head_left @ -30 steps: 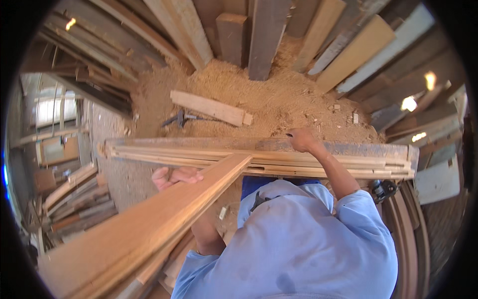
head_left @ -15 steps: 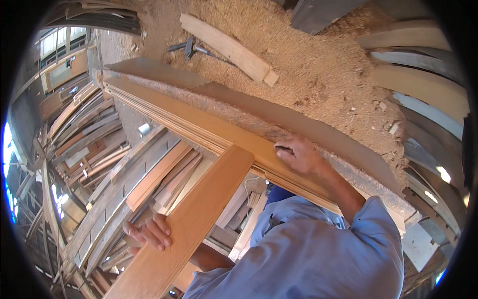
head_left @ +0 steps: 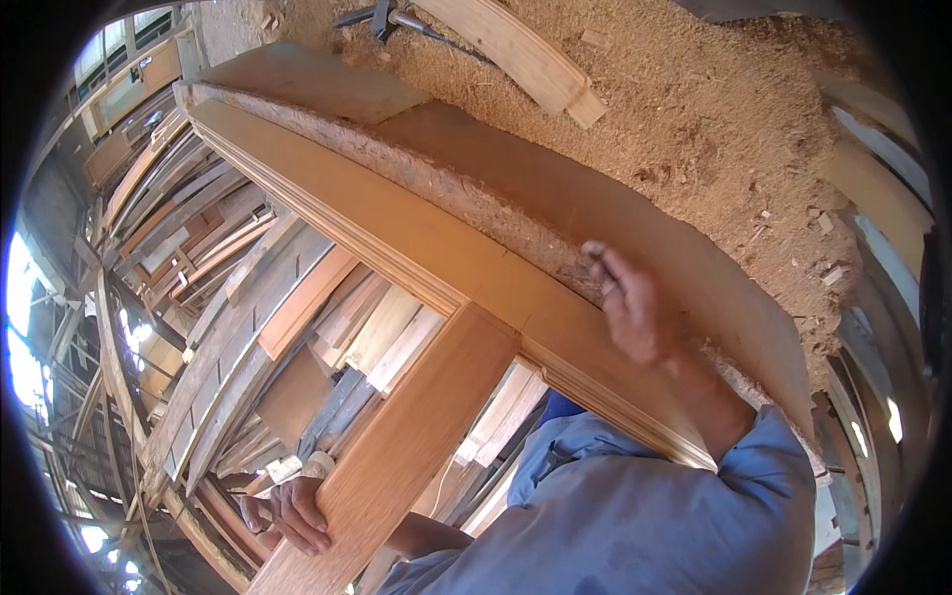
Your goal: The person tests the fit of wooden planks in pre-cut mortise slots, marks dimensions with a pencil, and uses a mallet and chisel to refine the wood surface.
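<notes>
A smooth wooden board (head_left: 407, 436) runs up from the lower edge, its far end meeting the moulded edge of a long wooden plank (head_left: 397, 228). Wrapped over that board's left edge, my left hand (head_left: 290, 516) is closed on it, thumb hidden. My right hand (head_left: 635, 309) is over the plank's far side, beside a rough, crusted bench edge (head_left: 466, 203). Its fingers are bent together around a small dark thing, too little of which shows to name. Faint thin lines mark the plank near the joint.
Wood shavings (head_left: 694, 139) cover the ground beyond the bench. A hammer (head_left: 382, 20) and a loose piece of timber (head_left: 516, 59) lie there. Stacked boards (head_left: 307, 307) fill the left side, and more planks (head_left: 873, 198) lie at the far right.
My right hand has come off the plank's face and moved right, toward the bench's far side. My left hand still grips the board, now lower in view. The whole view has shifted.
</notes>
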